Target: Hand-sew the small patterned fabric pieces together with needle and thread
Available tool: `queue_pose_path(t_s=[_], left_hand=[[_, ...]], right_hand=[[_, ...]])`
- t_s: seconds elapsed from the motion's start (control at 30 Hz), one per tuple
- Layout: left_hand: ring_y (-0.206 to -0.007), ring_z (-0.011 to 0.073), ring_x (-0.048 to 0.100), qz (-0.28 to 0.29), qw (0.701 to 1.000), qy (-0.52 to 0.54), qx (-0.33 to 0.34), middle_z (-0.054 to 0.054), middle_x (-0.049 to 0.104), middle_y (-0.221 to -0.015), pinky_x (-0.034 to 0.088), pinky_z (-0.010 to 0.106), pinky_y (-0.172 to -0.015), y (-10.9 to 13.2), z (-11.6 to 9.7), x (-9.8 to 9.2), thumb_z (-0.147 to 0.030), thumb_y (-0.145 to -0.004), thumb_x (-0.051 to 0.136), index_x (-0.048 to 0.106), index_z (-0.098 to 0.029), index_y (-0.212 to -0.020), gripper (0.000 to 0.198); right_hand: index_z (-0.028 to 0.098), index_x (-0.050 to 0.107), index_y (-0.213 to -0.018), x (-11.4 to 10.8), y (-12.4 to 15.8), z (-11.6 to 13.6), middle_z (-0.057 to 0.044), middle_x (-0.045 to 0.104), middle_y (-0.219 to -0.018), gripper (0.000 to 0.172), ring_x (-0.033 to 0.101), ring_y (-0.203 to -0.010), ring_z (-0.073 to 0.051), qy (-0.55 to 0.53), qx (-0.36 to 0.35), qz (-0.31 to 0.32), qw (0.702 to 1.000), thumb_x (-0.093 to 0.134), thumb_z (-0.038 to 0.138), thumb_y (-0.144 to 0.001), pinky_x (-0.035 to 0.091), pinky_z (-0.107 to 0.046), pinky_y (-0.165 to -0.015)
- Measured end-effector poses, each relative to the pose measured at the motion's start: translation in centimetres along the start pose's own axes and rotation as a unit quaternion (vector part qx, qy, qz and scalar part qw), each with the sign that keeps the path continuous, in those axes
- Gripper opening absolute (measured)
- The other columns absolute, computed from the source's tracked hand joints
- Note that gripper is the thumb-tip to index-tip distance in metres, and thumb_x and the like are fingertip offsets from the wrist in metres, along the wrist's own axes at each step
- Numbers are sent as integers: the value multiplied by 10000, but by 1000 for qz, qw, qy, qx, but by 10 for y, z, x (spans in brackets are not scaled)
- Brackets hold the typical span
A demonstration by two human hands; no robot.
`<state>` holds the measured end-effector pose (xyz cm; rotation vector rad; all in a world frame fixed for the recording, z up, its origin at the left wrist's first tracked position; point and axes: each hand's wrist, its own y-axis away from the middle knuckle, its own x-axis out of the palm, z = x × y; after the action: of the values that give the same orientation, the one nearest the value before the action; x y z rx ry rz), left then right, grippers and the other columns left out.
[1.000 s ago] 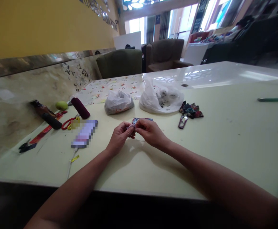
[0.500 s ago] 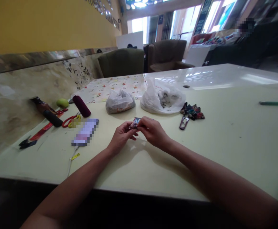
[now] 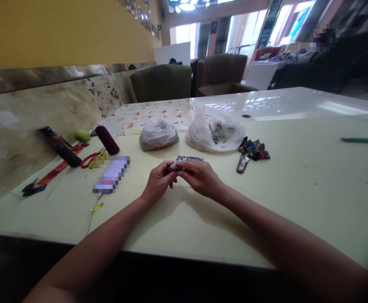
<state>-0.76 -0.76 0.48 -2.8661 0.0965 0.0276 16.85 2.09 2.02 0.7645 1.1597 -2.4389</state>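
Note:
Both my hands meet over the middle of the pale table (image 3: 297, 189). My left hand (image 3: 157, 183) pinches one end of a small patterned fabric piece (image 3: 187, 159). My right hand (image 3: 199, 176) is closed on the same fabric piece from the right, fingers curled over it. A thin thread seems to run below the fingers. Most of the fabric is hidden by my fingers.
Two white plastic bags (image 3: 158, 134) (image 3: 214, 132) lie behind my hands. Thread snips (image 3: 241, 163) and a pile of patterned scraps (image 3: 253, 148) are to the right, a green pen (image 3: 357, 140) far right. A phone (image 3: 111, 179), maroon spool (image 3: 107, 140), red scissors (image 3: 89, 160) and a green ball (image 3: 82, 135) are left.
The fabric piece has been turned between my fingers, and its flat strip shows above my right hand again. My hands stayed in about the same place.

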Motion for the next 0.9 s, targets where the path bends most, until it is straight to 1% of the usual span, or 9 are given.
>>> queue_pose_path(t_s=[0.2, 0.3, 0.37, 0.43, 0.53, 0.57, 0.7, 0.8, 0.9], left_hand=[[-639, 128, 610, -4, 1000, -16, 14, 0, 639, -724, 551, 244, -526, -1, 2, 0, -314, -784, 736, 651, -141, -1035, 316], [-631, 124, 603, -8, 999, -36, 20, -1, 640, -723, 548, 242, -531, -1, 4, -1, -303, -792, 721, 655, -145, -1025, 289], [-627, 126, 601, -6, 998, -51, 25, -4, 629, -708, 541, 237, -520, -1, 4, -2, -294, -803, 703, 655, -148, -1025, 269], [-620, 122, 602, -5, 997, -73, 35, -5, 628, -715, 540, 232, -520, 0, 5, -3, -275, -809, 688, 659, -154, -1031, 255], [-587, 100, 594, -10, 992, -112, 49, -1, 651, -761, 538, 217, -525, 1, 6, -3, -248, -808, 677, 671, -163, -1026, 234], [-589, 100, 597, -11, 992, -118, 52, 0, 654, -767, 541, 215, -530, 1, 6, -3, -248, -811, 674, 673, -164, -1026, 231], [-650, 124, 629, -15, 991, -120, 59, 8, 658, -776, 565, 228, -558, 0, 7, -2, -279, -823, 675, 668, -166, -1063, 266], [-632, 113, 624, -24, 990, -126, 60, 20, 677, -865, 577, 240, -570, 0, 8, -2, -300, -817, 691, 669, -169, -1064, 281], [-669, 127, 643, -25, 990, -124, 60, 27, 683, -897, 589, 250, -589, 1, 9, -2, -319, -829, 682, 668, -169, -1076, 289]], right_hand=[[192, 712, -1102, 0, 0, 3, -70, 762, -979, 239, 701, -836, -175, -11, 45, 16, 999, 583, 198, -902, 479, -253, -731], [194, 712, -1092, 0, 0, 4, -64, 766, -952, 233, 697, -808, -170, -17, 59, 48, 997, 589, 199, -893, 467, -248, -713], [193, 710, -1093, 0, 0, 4, -63, 765, -952, 236, 692, -800, -166, -18, 62, 38, 997, 581, 198, -896, 460, -249, -720], [196, 718, -1054, 0, 0, 3, -57, 763, -933, 210, 684, -786, -162, -15, 65, 39, 997, 577, 208, -900, 450, -248, -716], [196, 728, -938, -1, -1, 4, -43, 755, -856, 160, 660, -727, -151, -13, 63, 84, 994, 575, 216, -898, 420, -237, -670], [196, 728, -934, -2, -1, 4, -41, 752, -841, 159, 650, -707, -147, -9, 64, 85, 994, 575, 216, -897, 409, -235, -656], [197, 709, -1053, -3, 0, 6, -45, 745, -821, 214, 612, -653, -143, 33, 74, 41, 996, 559, 221, -901, 369, -240, -623], [186, 704, -1031, -2, 1, 7, -56, 739, -818, 212, 607, -660, -153, 53, 61, 77, 994, 539, 207, -899, 345, -246, -608], [178, 687, -1088, -1, 2, 7, -75, 747, -881, 247, 629, -712, -171, 56, 58, 65, 995, 522, 218, -908, 358, -254, -633]])
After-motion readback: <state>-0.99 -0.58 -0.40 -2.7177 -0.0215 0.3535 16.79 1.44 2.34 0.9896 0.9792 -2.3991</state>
